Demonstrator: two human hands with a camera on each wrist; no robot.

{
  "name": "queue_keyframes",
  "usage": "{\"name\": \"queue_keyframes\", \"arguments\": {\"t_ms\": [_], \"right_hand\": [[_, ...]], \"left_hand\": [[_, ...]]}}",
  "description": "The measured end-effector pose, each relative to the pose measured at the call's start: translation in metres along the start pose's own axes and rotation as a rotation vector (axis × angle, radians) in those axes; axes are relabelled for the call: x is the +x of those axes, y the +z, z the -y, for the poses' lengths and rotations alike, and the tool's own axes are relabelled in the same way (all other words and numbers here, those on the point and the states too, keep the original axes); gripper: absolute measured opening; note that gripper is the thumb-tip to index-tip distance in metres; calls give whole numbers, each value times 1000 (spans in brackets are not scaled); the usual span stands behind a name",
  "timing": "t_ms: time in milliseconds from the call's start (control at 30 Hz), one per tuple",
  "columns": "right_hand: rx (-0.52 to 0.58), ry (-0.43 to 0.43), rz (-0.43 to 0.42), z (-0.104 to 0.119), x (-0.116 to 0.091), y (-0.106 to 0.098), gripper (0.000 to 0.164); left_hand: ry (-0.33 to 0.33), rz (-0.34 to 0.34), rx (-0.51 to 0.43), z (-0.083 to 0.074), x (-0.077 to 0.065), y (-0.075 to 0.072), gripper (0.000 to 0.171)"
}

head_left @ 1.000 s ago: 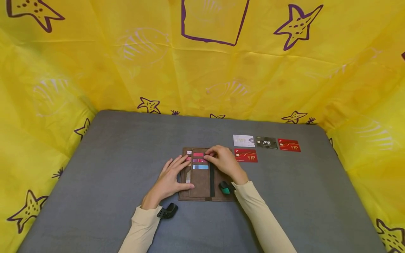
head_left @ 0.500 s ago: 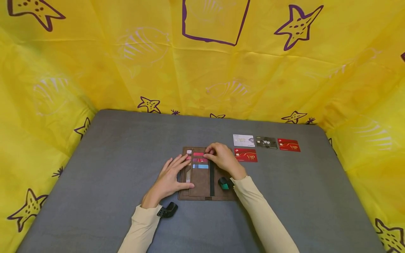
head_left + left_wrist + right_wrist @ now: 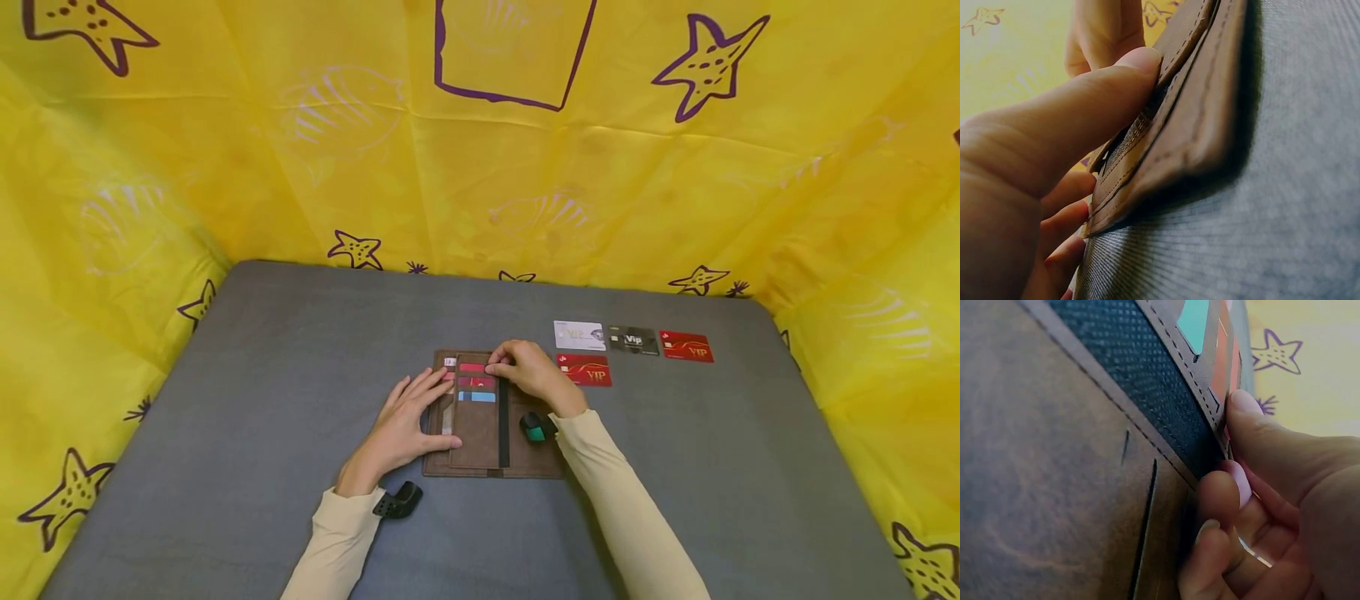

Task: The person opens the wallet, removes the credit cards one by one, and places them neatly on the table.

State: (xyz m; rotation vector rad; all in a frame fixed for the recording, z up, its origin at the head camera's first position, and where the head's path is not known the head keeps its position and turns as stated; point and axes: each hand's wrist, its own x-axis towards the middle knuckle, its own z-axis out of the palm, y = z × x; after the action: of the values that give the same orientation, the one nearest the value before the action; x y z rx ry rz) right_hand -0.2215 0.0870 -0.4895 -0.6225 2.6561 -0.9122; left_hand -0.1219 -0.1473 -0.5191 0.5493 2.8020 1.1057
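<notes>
A brown wallet [image 3: 474, 433] lies opened out on the grey table, its inner panel holding pink, red and light blue cards [image 3: 477, 397] in stacked slots. My left hand [image 3: 401, 422] rests along the wallet's left side with fingers spread. In the left wrist view its thumb [image 3: 1138, 62] presses on the panel's stitched edge. My right hand [image 3: 531, 372] pinches the upper right edge of the inner panel beside the top slots. The right wrist view shows its thumb [image 3: 1247, 406] against the card side and the curled fingers behind, near the dark elastic strip [image 3: 1141, 375].
Right of the wallet, a white card [image 3: 579, 335], a black card [image 3: 633, 339] and a red card [image 3: 686, 346] lie in a row. Another red VIP card [image 3: 585, 370] sits below the white one. Yellow patterned cloth [image 3: 480, 167] surrounds the table's back and sides.
My right fingertips shift slightly at the panel's upper edge. In the middle slot, the visible card strip looks plainer red than before. My left hand stays in place.
</notes>
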Motion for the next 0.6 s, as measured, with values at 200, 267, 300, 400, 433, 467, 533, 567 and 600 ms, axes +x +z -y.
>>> {"name": "queue_keyframes", "arguments": {"t_ms": [200, 267, 300, 400, 433, 467, 533, 567, 600], "right_hand": [[9, 34, -16, -3, -1, 0, 17], [8, 38, -13, -3, -1, 0, 17], [9, 38, -10, -3, -1, 0, 17], [7, 31, 2, -4, 0, -1, 17], [6, 26, 7, -4, 0, -1, 17], [6, 25, 12, -4, 1, -1, 16], [1, 16, 23, -4, 1, -1, 16], [0, 11, 27, -4, 2, -2, 15], [1, 5, 35, -4, 2, -2, 15]], "left_hand": [[-1, 0, -5, -1, 0, 1, 90], [-3, -2, -6, 0, 0, 1, 90], [-2, -2, -7, 0, 0, 1, 90], [-2, -1, -9, 0, 0, 1, 90], [-2, 0, -11, 1, 0, 1, 90], [-1, 0, -11, 1, 0, 1, 90], [0, -1, -9, 1, 0, 1, 90], [0, -1, -10, 1, 0, 1, 90], [-1, -1, -9, 0, 0, 1, 90]]}}
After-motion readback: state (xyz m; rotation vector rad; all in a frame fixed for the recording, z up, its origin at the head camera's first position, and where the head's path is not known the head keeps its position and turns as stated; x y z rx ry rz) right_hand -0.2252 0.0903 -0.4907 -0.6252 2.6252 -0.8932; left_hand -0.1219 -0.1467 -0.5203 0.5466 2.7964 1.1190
